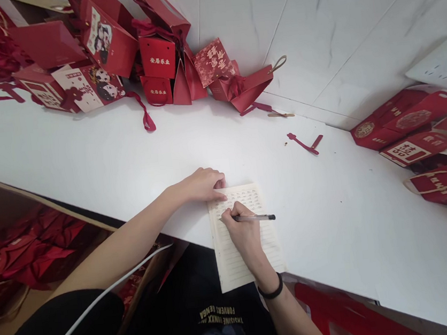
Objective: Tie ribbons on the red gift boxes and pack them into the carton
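Note:
A lined notepad [243, 267] lies at the front edge of the white table, its lower end hanging over my lap. Rows of small handwriting fill its upper lines. My right hand [242, 232] rests on the page, closed round a black pen [255, 217] whose tip meets the paper near the left margin. At the pad's top left corner is my left hand [205, 184], its fingers curled and its thumb pressing on the paper. Whether its fingertips reach under the pad is hidden.
Red gift boxes [159, 62] with ribbons line the wall at the back left. More red boxes [403, 117] stand at the right by a power strip [443, 64]. A loose ribbon piece [304, 145] lies on the table [334, 219]. A white cable [97, 300] crosses my left arm.

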`<state>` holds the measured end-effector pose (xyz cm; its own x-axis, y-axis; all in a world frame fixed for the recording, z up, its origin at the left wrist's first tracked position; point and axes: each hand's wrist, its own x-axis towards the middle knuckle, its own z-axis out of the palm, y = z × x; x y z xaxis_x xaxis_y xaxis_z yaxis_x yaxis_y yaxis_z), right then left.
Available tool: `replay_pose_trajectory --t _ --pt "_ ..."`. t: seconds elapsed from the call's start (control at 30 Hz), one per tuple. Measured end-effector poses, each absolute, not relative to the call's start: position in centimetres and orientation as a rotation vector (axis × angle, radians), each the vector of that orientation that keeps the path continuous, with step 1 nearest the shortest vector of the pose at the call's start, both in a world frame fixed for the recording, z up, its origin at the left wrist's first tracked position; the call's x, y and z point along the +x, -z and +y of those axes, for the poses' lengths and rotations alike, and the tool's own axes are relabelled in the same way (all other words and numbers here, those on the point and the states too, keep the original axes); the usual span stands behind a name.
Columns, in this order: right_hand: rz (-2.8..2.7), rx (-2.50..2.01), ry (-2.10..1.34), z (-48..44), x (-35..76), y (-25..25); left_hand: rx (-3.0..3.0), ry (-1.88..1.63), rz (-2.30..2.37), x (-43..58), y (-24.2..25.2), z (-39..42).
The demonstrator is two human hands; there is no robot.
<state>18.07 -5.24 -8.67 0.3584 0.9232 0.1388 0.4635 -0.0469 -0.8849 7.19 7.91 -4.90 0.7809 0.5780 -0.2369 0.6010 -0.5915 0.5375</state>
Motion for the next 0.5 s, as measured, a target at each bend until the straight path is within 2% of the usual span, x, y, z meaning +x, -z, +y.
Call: replay_pose_trajectory --t 0.3,0.5 --pt "-1.216 -1.662 -0.646 -5.3 18.1 8.4 2.354 0.053 0.880 7.2 4.9 7.9" --pt "-0.922 -1.516 -0.738 -6.4 18.9 7.8 2.359 0.010 0.869 7.2 5.3 8.0"
